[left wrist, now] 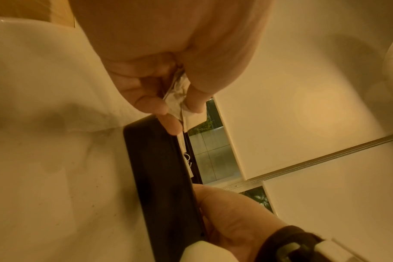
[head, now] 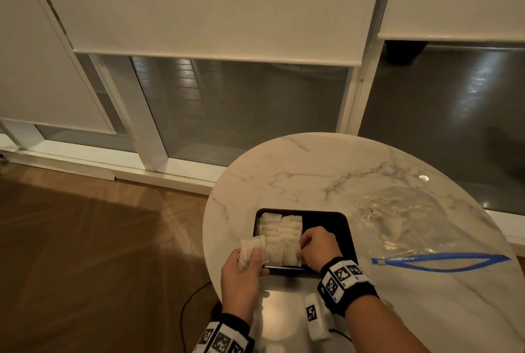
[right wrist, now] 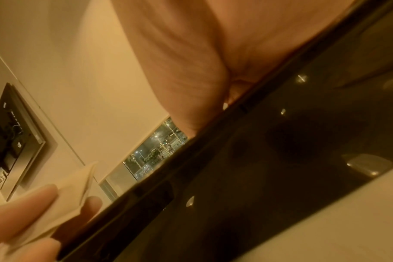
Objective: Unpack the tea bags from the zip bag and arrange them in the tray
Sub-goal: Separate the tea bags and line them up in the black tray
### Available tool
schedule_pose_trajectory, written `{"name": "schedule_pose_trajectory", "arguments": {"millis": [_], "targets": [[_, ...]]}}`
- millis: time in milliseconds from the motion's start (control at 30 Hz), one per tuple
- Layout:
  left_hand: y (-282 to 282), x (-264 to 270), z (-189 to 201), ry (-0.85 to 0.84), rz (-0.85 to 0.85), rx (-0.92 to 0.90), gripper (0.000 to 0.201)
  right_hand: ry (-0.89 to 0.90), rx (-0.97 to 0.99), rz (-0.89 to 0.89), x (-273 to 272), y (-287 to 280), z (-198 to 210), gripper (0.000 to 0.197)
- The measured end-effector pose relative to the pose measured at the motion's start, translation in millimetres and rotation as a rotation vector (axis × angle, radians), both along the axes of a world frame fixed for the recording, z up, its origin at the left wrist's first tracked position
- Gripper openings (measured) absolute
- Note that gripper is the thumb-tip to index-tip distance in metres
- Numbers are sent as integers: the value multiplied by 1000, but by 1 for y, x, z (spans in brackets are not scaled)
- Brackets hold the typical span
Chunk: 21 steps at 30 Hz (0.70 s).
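On the round marble table (head: 326, 179), near its front edge: one black tray (head: 338, 225), shallow and glossy. Contents: tea bags (head: 281, 236) laid overlapping in two columns that fill the tray's left part; the right part shows bare black floor.

Left hand (head: 241, 270): hovers at the tray's front-left corner, thumb and fingers pinching a small bunch of loose tea bags (head: 252, 247). The left wrist view shows the crumpled paper squeezed between thumb (left wrist: 198, 99) and fingers (left wrist: 150, 104), right above the tray's rim.

Right hand (head: 316, 247): reaches into the tray, fingers curled down at the front end of the second column, seemingly on a bag's edge. Whether they pinch that bag or only press it cannot be told; the right wrist view shows mostly palm and the tray's dark wall.

Zip bag (head: 403, 227): clear plastic with a blue closure strip, lying flat and open on the table to the right of the tray, apart from both hands. It looks nearly or fully empty, though glare makes that uncertain.

Hazards, as judged:
- The laid bags are light and loosely overlapped; a drag of the right fingers could push a column askew.
- Strings may tangle within the left hand's bunch, so one bag pulled out may bring others.
- The bunch is held partly beyond the tray's rim, near the table edge; a slack pinch could drop bags onto the table or floor.
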<state>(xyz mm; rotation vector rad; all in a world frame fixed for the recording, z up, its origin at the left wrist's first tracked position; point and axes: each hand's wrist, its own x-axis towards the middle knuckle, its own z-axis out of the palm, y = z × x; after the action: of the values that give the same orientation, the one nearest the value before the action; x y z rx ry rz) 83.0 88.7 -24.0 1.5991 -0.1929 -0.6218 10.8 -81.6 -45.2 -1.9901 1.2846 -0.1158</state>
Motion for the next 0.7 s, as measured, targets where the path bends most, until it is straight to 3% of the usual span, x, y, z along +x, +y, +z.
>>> {"name": "schedule_pose_trajectory", "arguments": {"millis": [267,433,567,700], "targets": [[2,-2,6,19,22,-42,9,-31,-11,7,-4,-1,6,18],[0,-7,17,43,20,-127,11,-317,-23,-67,-17,4,37,6],[-7,-17,30,165,-56,-210,12,-540,201,-11,-33,21,61,8],[-10,-25,43,176,-133,-243,14,-664,316,2,-59,29,73,10]]}}
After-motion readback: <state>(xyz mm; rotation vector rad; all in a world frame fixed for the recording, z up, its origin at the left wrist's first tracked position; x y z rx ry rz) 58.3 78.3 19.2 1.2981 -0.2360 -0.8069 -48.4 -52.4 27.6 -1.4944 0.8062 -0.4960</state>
